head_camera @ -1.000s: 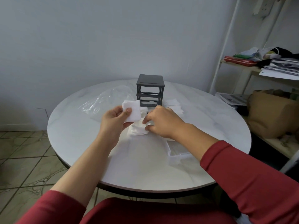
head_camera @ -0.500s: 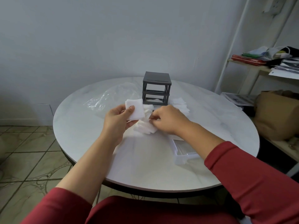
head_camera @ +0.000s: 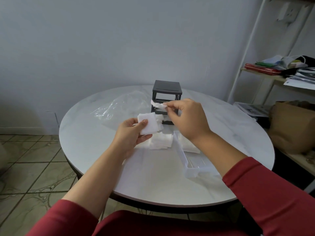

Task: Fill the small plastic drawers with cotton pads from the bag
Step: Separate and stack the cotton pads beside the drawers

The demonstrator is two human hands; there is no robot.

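The left hand (head_camera: pixel 131 133) is curled round a small stack of cotton pads (head_camera: pixel 147 125), thumb on top and fingers beneath, held just above the table (head_camera: pixel 102 167). The right hand (head_camera: pixel 187 120) is higher and farther out. It pinches 1 single pad (head_camera: pixel 157 105) between thumb and forefinger, its other fingers loosely bent, and the pad hangs in front of the dark frame (head_camera: pixel 167 92) of the drawer unit. Below the hands a loose pile (head_camera: pixel 161 142) of more pads lies on the table. The coming move turns on the clear drawer (head_camera: pixel 189 166) — it lies out of the frame, on the table just right of the pile and under the right wrist and forearm. Its long axis runs from near the frame back toward the person, leaning slightly right. Some pads appear to lie in its far end, while the near end looks bare. The right hand is judged the nearer of the 2: it need only come down and back toward the body, whereas the left would have to cross rightward over the pile. The plastic bag (head_camera: pixel 119 108) lies crumpled left of the frame — well apart from the drawer.
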